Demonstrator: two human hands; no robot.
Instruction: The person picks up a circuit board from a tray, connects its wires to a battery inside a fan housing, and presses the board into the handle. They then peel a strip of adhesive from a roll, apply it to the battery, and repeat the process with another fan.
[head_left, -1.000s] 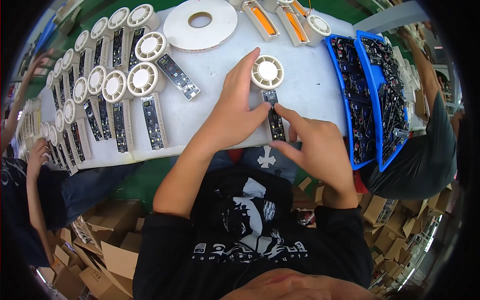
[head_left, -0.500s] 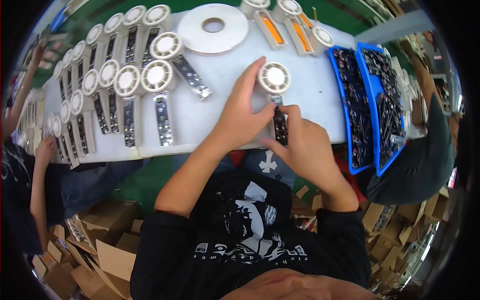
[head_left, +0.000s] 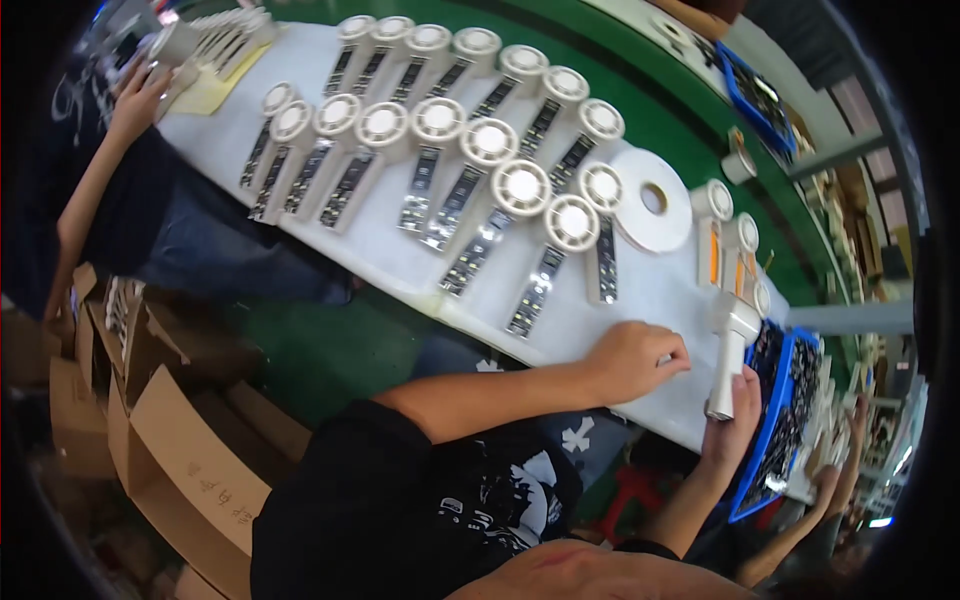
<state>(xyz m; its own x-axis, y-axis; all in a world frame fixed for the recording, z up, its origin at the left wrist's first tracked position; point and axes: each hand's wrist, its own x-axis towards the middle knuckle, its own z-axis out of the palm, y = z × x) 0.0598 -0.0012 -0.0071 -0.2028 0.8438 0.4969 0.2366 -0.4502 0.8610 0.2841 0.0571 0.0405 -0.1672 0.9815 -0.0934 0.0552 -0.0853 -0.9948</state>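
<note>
My right hand (head_left: pixel 733 420) is wrapped round the handle of a white handheld fan (head_left: pixel 727 365), at the table's right side near a blue tray. The fan's round head points away from me, and its smooth side faces up. Apart from it, my left hand (head_left: pixel 637 362) hovers over the table's near edge, fingers curled in and thumb near the forefinger. Whether anything small is in that hand is hidden. Closest to it stand fans (head_left: pixel 572 222) with round slotted heads and dark circuit strips showing in their open handles.
Rows of similar fans (head_left: pixel 437 118) cover the white table (head_left: pixel 400 265). A large white roll (head_left: pixel 668 200) lies beyond my left hand. Fans with orange pieces (head_left: pixel 714 255) lie behind the held one. The blue tray (head_left: pixel 780 430) holds dark circuit boards. Another person's hand (head_left: pixel 138 98) works far left.
The view has swung left. My left hand has come off the fan. My right hand now holds the fan by its handle, turned over from strip-up and brought right, beside the tray.
</note>
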